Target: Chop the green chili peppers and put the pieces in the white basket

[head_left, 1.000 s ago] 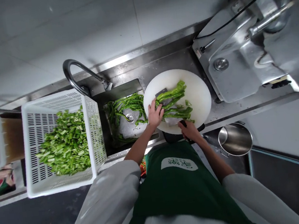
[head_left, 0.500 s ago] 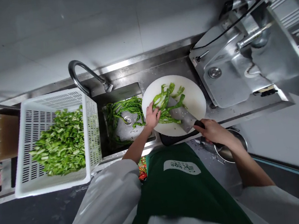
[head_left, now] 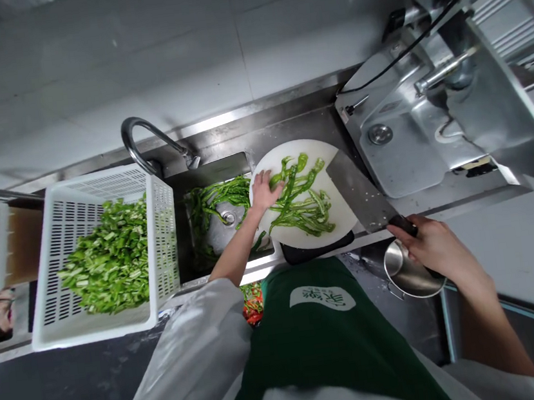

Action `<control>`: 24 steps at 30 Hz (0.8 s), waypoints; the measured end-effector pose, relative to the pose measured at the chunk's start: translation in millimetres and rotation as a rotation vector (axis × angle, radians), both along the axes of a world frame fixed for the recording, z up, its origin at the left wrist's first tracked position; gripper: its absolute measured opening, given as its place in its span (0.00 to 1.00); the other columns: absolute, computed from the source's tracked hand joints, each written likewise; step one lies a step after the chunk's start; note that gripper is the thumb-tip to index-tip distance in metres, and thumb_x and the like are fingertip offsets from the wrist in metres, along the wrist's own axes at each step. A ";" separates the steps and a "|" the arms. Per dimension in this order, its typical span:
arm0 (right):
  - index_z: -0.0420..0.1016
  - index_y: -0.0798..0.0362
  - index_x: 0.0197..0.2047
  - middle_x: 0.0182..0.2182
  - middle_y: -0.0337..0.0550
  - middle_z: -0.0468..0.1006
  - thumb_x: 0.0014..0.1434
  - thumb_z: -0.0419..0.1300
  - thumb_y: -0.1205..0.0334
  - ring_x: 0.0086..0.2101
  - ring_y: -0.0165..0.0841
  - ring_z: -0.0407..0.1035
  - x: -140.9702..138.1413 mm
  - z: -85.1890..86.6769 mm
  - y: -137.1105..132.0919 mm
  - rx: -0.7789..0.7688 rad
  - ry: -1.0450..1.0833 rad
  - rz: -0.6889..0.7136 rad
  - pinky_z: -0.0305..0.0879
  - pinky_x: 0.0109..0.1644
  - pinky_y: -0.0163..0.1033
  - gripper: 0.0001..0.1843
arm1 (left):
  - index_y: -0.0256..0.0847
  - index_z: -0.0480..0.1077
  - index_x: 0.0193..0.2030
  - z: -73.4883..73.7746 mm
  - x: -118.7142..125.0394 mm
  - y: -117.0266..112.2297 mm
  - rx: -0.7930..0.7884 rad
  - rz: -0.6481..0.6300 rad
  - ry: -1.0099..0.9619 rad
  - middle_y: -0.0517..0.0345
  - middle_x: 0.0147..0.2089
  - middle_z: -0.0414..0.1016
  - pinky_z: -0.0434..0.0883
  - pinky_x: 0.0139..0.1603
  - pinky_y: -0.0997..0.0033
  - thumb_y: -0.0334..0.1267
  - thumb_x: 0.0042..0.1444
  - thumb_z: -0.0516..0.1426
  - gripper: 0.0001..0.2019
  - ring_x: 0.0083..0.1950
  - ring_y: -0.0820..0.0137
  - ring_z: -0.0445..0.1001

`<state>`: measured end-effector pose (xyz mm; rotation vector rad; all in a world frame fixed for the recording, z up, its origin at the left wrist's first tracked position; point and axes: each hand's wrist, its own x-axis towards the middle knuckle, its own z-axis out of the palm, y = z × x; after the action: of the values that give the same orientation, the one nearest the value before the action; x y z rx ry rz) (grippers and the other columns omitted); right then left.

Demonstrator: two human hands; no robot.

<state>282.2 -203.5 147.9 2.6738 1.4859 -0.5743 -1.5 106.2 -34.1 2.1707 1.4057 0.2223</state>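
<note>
Long green peppers (head_left: 303, 205) lie spread on a round white cutting board (head_left: 346, 211). My left hand (head_left: 264, 190) is at the board's left side, fingers spread, touching or just over the nearest peppers; I cannot tell which. A cleaver (head_left: 359, 190) is held by its dark handle in my right hand (head_left: 430, 241). Its broad blade, dotted with small bits, reaches over the board's right edge, apart from the peppers. More whole green peppers (head_left: 231, 190) lie in the sink (head_left: 220, 237) left of the board.
A white plastic basket (head_left: 162, 239) of chopped green peppers (head_left: 109, 265) stands left of the sink. The faucet (head_left: 141, 128) arches over the sink's back corner. A metal slicer (head_left: 402, 157) occupies the right counter. A metal pot (head_left: 406, 267) stands below my right hand.
My right hand has drawn the cleaver right, off the peppers. My left hand has shifted slightly up and left, fingers more spread. The peppers lie more spread out.
</note>
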 end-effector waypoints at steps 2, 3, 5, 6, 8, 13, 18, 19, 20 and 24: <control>0.75 0.51 0.42 0.31 0.53 0.82 0.71 0.53 0.43 0.33 0.45 0.77 0.9 -18.0 0.1 -0.014 -0.067 -0.012 0.61 0.36 0.41 0.20 | 0.44 0.48 0.81 10.9 23.3 12.1 -0.131 -0.083 0.102 0.42 0.82 0.46 0.49 0.78 0.34 0.66 0.67 0.50 0.44 0.83 0.46 0.43; 0.75 0.53 0.44 0.33 0.56 0.82 0.72 0.52 0.44 0.34 0.46 0.77 -0.5 -27.5 1.5 -0.037 -0.099 -0.023 0.61 0.36 0.41 0.21 | 0.46 0.44 0.82 16.2 33.2 13.2 -0.172 -0.156 0.143 0.44 0.83 0.42 0.46 0.77 0.31 0.69 0.66 0.49 0.46 0.83 0.44 0.39; 0.74 0.57 0.48 0.34 0.60 0.83 0.73 0.51 0.47 0.36 0.48 0.78 -5.6 -46.2 5.4 -0.093 -0.148 -0.071 0.62 0.38 0.42 0.22 | 0.49 0.38 0.83 25.6 45.8 3.9 -0.192 -0.340 0.205 0.44 0.84 0.35 0.43 0.77 0.28 0.73 0.62 0.50 0.52 0.83 0.41 0.34; 0.73 0.59 0.50 0.35 0.61 0.83 0.74 0.50 0.48 0.37 0.49 0.79 -8.8 -54.9 7.5 -0.123 -0.150 -0.098 0.62 0.39 0.42 0.22 | 0.49 0.36 0.83 29.1 48.1 -6.0 -0.183 -0.436 0.235 0.43 0.84 0.32 0.43 0.77 0.28 0.75 0.59 0.52 0.55 0.83 0.40 0.34; 0.71 0.61 0.53 0.36 0.62 0.83 0.76 0.47 0.49 0.38 0.49 0.80 -16.0 -70.2 11.3 -0.177 -0.112 -0.148 0.64 0.41 0.43 0.23 | 0.50 0.31 0.83 32.8 46.4 -32.7 -0.152 -0.595 0.321 0.41 0.84 0.26 0.42 0.76 0.26 0.78 0.52 0.58 0.64 0.83 0.36 0.32; 0.68 0.61 0.56 0.41 0.63 0.84 0.77 0.44 0.50 0.43 0.50 0.81 -40.4 -88.0 18.9 -0.273 -0.003 -0.257 0.66 0.44 0.44 0.23 | 0.52 0.32 0.83 30.1 42.2 -99.3 0.042 -0.685 0.518 0.38 0.84 0.25 0.41 0.70 0.16 0.75 0.42 0.67 0.71 0.80 0.23 0.29; 0.68 0.58 0.55 0.43 0.61 0.84 0.78 0.45 0.51 0.46 0.48 0.80 -60.2 -85.0 25.7 -0.255 0.090 -0.183 0.65 0.46 0.43 0.20 | 0.47 0.32 0.83 27.3 64.5 -110.7 0.135 -0.498 0.502 0.34 0.83 0.40 0.48 0.72 0.23 0.70 0.61 0.58 0.56 0.80 0.30 0.42; 0.68 0.57 0.54 0.44 0.60 0.84 0.78 0.45 0.51 0.46 0.48 0.80 -59.9 -84.4 26.8 -0.245 0.104 -0.160 0.64 0.46 0.43 0.19 | 0.46 0.33 0.83 26.6 68.6 -107.3 0.141 -0.461 0.488 0.33 0.82 0.45 0.50 0.73 0.25 0.66 0.65 0.56 0.52 0.80 0.32 0.46; 0.68 0.57 0.54 0.44 0.60 0.84 0.78 0.45 0.51 0.46 0.47 0.80 -57.8 -84.2 27.7 -0.235 0.111 -0.145 0.64 0.46 0.43 0.19 | 0.44 0.34 0.84 25.5 71.7 -103.3 0.145 -0.431 0.469 0.33 0.80 0.49 0.51 0.73 0.27 0.62 0.67 0.55 0.49 0.79 0.35 0.50; 0.68 0.58 0.56 0.42 0.61 0.84 0.78 0.44 0.51 0.44 0.47 0.80 -37.6 -87.4 27.8 -0.215 0.067 -0.135 0.64 0.44 0.42 0.21 | 0.42 0.39 0.83 18.3 74.5 -89.0 0.150 -0.369 0.353 0.35 0.75 0.60 0.55 0.73 0.31 0.46 0.70 0.56 0.42 0.74 0.40 0.60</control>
<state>244.5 -175.7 60.5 2.6226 1.1864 -0.7906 73.0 17.2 -15.8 2.6422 1.1575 -0.2085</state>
